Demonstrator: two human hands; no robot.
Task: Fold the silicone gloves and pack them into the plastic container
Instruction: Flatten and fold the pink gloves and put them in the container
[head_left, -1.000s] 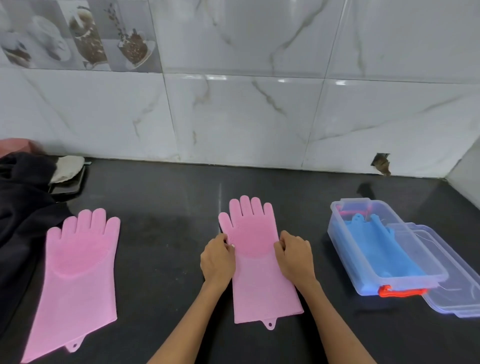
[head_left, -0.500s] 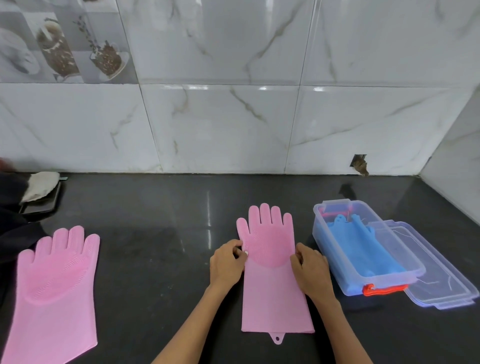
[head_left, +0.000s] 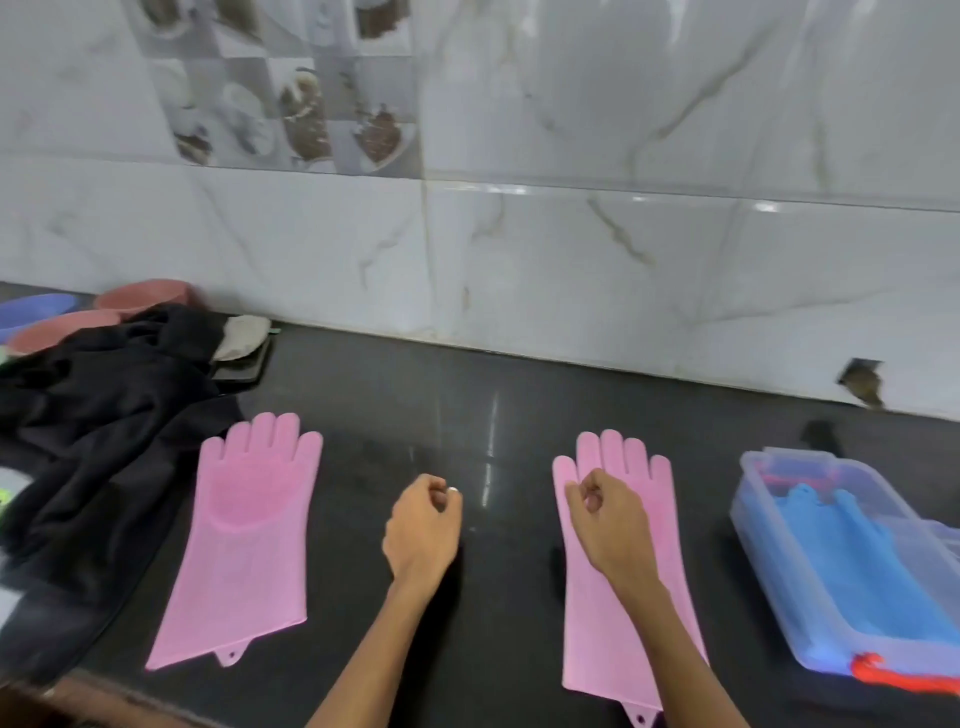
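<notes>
Two pink silicone gloves lie flat on the dark counter: the left glove toward its left edge, the right glove just beside the plastic container, where a blue glove already lies. Your left hand hangs loosely curled and empty between them; your right hand hovers curled over the right glove's palm, holding nothing I can see. Expect soft, floppy, grippy silicone; pinch the fingertips and fold toward the cuff.

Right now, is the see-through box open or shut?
Open. The box has no lid on top, and you can look straight down at the blue gloves lying inside it.
</notes>
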